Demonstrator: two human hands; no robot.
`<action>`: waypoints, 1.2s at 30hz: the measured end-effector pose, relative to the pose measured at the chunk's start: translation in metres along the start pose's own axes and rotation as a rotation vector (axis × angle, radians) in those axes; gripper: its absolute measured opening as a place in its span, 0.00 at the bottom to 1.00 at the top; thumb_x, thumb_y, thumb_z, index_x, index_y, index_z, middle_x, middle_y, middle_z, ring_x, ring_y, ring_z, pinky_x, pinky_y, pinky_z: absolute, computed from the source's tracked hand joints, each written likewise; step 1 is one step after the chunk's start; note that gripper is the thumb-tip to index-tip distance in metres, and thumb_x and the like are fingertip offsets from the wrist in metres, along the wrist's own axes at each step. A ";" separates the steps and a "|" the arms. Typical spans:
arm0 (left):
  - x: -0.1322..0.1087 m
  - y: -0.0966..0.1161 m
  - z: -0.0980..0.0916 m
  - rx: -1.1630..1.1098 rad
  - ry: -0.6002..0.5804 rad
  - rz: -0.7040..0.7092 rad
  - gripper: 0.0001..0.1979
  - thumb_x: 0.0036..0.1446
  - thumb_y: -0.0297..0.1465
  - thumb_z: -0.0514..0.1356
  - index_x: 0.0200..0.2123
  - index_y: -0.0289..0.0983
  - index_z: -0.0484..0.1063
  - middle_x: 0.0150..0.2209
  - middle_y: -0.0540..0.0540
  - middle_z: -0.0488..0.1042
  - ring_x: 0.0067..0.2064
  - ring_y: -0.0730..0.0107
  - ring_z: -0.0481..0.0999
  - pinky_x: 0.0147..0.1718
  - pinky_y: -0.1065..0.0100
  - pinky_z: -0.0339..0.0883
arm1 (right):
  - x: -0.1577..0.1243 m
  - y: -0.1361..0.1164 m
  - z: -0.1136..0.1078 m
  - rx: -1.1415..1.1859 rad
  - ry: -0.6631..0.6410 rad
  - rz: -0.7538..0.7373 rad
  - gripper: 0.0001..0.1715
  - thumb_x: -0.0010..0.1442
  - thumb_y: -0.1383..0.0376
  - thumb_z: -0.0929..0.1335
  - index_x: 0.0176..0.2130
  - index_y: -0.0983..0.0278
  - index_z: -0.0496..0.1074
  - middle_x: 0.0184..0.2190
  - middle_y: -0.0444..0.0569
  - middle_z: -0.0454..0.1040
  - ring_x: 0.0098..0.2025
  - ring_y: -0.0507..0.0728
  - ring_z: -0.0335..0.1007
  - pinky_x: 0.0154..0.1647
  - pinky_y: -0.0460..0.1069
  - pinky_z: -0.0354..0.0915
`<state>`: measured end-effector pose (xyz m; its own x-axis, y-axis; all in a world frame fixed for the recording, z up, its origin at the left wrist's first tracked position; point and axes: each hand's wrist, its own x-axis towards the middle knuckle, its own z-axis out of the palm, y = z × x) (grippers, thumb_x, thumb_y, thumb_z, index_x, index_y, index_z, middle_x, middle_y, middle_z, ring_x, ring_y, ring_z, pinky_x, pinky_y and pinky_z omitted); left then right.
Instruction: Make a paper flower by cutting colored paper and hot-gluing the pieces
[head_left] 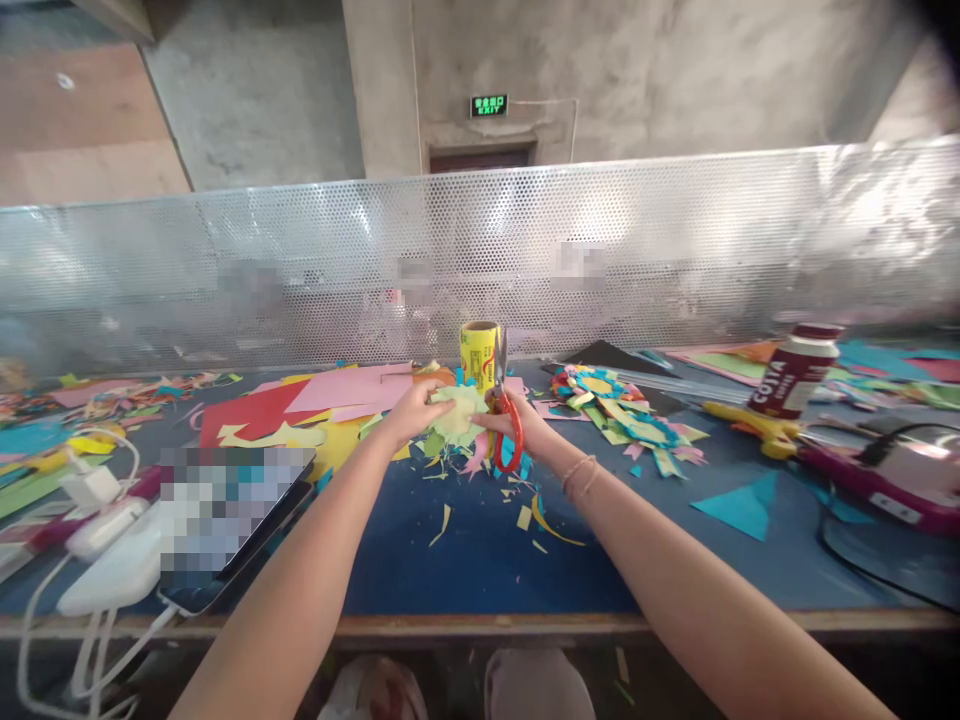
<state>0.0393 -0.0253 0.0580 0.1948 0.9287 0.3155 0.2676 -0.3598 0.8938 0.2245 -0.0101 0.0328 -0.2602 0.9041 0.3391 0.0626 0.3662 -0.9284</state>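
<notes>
My left hand (421,411) is closed on the left edge of a pale green paper piece (456,418) with a ragged, petal-like outline. From the other side, my right hand (527,428) holds red-handled scissors (509,448) with the blades pointing up, away from the paper. The right fingertips reach to the paper's right edge; whether they pinch it I cannot tell. Just behind stands a yellow printed cylinder (478,350). Small paper scraps (523,517) lie below the hands. A rosette of coloured paper with strips (600,385) rests to the right.
Pink paper sheets (349,388) and a red sheet (251,410) lie at left. A phone (225,520), white power bank (112,570) and cables occupy the left front. At right are a dark red bottle (795,375), yellow tool (765,430) and blue paper triangle (742,508). A perforated metal screen (322,270) stands behind.
</notes>
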 end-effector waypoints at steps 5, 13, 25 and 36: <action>-0.002 0.006 -0.001 0.047 -0.039 0.065 0.12 0.48 0.35 0.62 0.36 0.34 0.70 0.36 0.43 0.74 0.36 0.65 0.73 0.34 0.67 0.66 | -0.003 -0.008 -0.005 0.035 -0.193 0.008 0.24 0.36 0.58 0.76 0.30 0.63 0.63 0.20 0.38 0.62 0.24 0.50 0.60 0.26 0.46 0.59; -0.001 0.011 -0.003 0.129 -0.022 0.148 0.12 0.47 0.35 0.62 0.34 0.34 0.72 0.34 0.43 0.75 0.36 0.64 0.74 0.35 0.65 0.66 | -0.009 -0.020 -0.003 0.077 -0.335 -0.027 0.25 0.40 0.60 0.75 0.40 0.64 0.71 0.30 0.45 0.74 0.34 0.56 0.70 0.38 0.50 0.67; 0.006 0.006 -0.005 -0.215 0.255 -0.092 0.21 0.45 0.43 0.64 0.40 0.37 0.71 0.41 0.42 0.75 0.39 0.63 0.74 0.37 0.66 0.66 | -0.002 -0.010 0.005 0.130 0.026 -0.039 0.22 0.37 0.62 0.74 0.34 0.63 0.68 0.26 0.43 0.72 0.30 0.55 0.70 0.35 0.51 0.67; -0.003 -0.012 0.025 -0.587 -0.074 -0.160 0.22 0.37 0.36 0.70 0.37 0.32 0.75 0.38 0.40 0.77 0.39 0.65 0.75 0.40 0.65 0.65 | 0.001 -0.015 0.001 0.422 0.238 -0.058 0.22 0.38 0.59 0.74 0.33 0.63 0.68 0.33 0.48 0.76 0.37 0.59 0.73 0.37 0.51 0.68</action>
<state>0.0588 -0.0254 0.0384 0.2654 0.9510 0.1584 -0.2618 -0.0871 0.9612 0.2223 -0.0153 0.0472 -0.0209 0.9280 0.3720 -0.3541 0.3411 -0.8708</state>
